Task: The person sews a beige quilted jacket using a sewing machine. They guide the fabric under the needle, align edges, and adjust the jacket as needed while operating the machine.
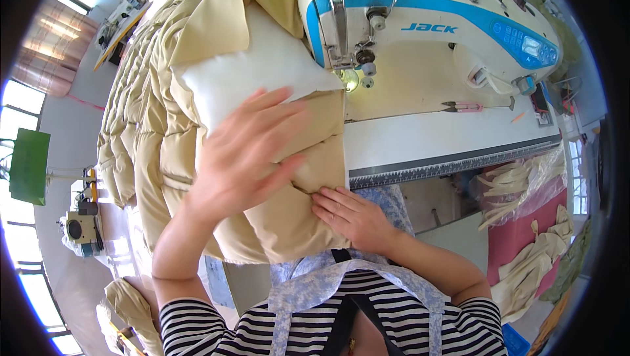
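**A:** Where was the quilted beige jacket (157, 126) placed in relation to the sewing machine (426, 21)?

**B:** It was draped over the worktop (446, 139) to the left of the machine head, with its bulk heaped away to the far left and one padded panel drawn up to the needle area. A white lining piece (262, 74) was seen lying on top of it, just beside the presser foot (351, 77).

**A:** How were the hands set?

**B:** The left hand (246, 156) was laid flat on the panel, left of and nearer than the machine head, its fingers (275, 103) spread and blurred, the tips reaching the lining. The right hand (351, 215) was rested on the near edge of the panel, below the machine bed; its fingers (328, 202) were held close together and pressed down, nothing being pinched.

**A:** How was the jacket judged to handle?

**B:** It was judged light but bulky, soft and springy, with a smooth shell likely to slide over the worktop. Puffed channels were expected to compress under the palm and rebound when released.

**A:** Where was hold best taken?

**B:** Flat pressure beside the seam line, close to the presser foot, was considered preferable to a pinch; the near edge was judged suited to steadying. The small snips (462, 106) lay well to the right of the needle, untouched.
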A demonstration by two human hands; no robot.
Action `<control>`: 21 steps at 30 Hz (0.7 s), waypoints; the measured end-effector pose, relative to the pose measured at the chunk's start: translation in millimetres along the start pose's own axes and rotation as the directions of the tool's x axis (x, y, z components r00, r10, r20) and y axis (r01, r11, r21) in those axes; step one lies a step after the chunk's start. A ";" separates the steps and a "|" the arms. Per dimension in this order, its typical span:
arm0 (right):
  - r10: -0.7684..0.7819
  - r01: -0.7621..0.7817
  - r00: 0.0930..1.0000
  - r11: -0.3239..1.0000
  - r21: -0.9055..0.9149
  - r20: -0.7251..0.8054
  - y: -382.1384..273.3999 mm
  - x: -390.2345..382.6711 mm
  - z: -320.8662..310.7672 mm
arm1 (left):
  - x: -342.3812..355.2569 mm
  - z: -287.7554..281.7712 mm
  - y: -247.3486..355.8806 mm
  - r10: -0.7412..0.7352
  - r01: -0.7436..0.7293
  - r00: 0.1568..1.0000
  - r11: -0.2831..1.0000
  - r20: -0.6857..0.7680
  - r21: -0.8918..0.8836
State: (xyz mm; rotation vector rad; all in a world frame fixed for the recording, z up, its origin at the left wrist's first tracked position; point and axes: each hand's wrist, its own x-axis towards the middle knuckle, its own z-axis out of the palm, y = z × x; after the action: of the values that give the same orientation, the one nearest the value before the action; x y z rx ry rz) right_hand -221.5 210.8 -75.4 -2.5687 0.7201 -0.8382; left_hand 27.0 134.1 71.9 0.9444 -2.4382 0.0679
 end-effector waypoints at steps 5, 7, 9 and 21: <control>-0.003 0.003 1.000 1.000 -0.029 0.001 0.7 -5.3 -0.6 | 37.9 15.3 -45.4 0.010 -0.099 0.990 0.764 0.142 0.638; -0.002 0.001 1.000 1.000 -0.012 -0.025 2.1 -6.8 3.4 | 44.9 11.3 -47.4 0.036 -0.123 0.987 0.784 0.154 0.609; -0.009 0.009 0.999 1.000 0.005 -0.031 3.7 -7.1 7.6 | 51.9 11.7 -23.5 -0.065 -0.063 0.978 0.817 0.199 0.573; 0.314 -0.278 0.912 0.947 0.162 -0.264 67.9 44.2 -43.5 | 36.0 48.3 64.5 -0.292 0.127 0.883 0.903 0.368 0.411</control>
State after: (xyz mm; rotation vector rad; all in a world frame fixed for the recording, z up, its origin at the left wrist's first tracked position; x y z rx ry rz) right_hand -242.1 123.9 -53.6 -2.1770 1.0775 -1.1235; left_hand -58.4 149.8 56.4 1.5372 -2.7492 0.2904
